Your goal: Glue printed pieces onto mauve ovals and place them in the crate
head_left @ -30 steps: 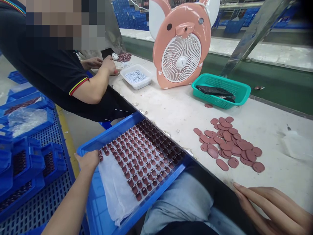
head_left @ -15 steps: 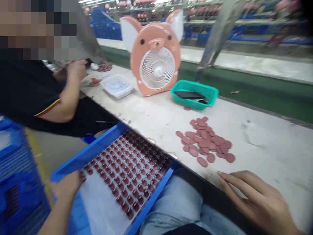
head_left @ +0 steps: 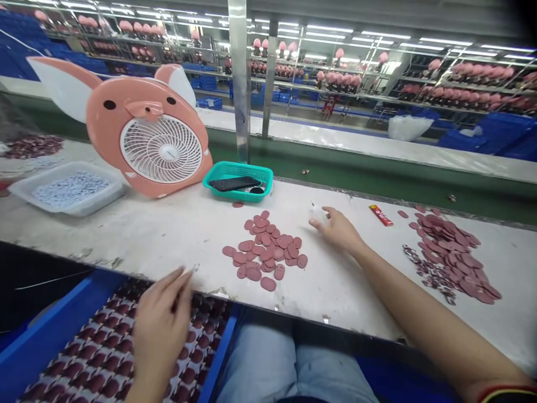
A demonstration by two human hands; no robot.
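Observation:
My left hand (head_left: 163,313) is above the table's front edge, over the blue tray (head_left: 229,341); its fingers are pressed together, and what they hold, if anything, is blurred. My right hand (head_left: 338,226) reaches over the white table (head_left: 176,235), its thumb and forefinger apart beside a small white thing (head_left: 318,211). Between the hands lies a loose pile of reddish-brown oval pieces (head_left: 268,253). In the blue tray, dark red pieces (head_left: 111,358) stand in rows on a white sheet.
A pig-shaped fan (head_left: 161,148) and a green basket (head_left: 237,196) with a dark object stand at the back. A white tray (head_left: 75,207) of small bits is on the left. More ovals (head_left: 457,252), small shiny parts (head_left: 430,274) and a red packet (head_left: 381,215) lie right.
The view has swung right. My left hand has left the blue tray's far side and come up to the table edge. My right hand has reached forward, beyond the oval pile.

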